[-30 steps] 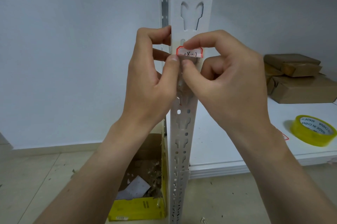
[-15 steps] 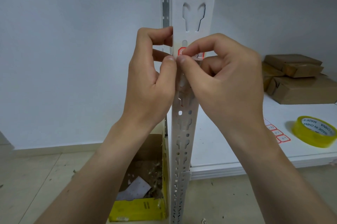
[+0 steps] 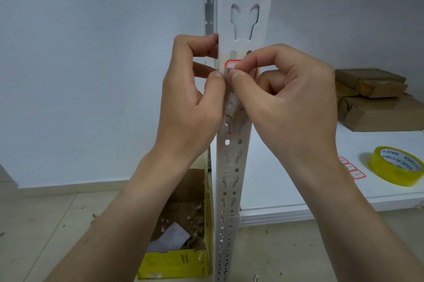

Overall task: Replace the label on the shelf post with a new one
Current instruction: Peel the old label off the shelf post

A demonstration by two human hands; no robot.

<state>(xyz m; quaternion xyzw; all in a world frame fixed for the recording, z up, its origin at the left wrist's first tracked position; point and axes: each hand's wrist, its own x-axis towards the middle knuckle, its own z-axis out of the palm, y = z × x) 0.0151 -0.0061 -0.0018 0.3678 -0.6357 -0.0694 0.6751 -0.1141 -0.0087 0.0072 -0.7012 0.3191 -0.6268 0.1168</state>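
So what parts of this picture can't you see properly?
- Label on the shelf post, head view: the right hand covers most of it, so its writing cannot be read.
- Small stickers on the shelf: writing too small.
- Tape roll: cut off by the right edge.
- Yellow box on the floor: partly behind the left hand's arm.
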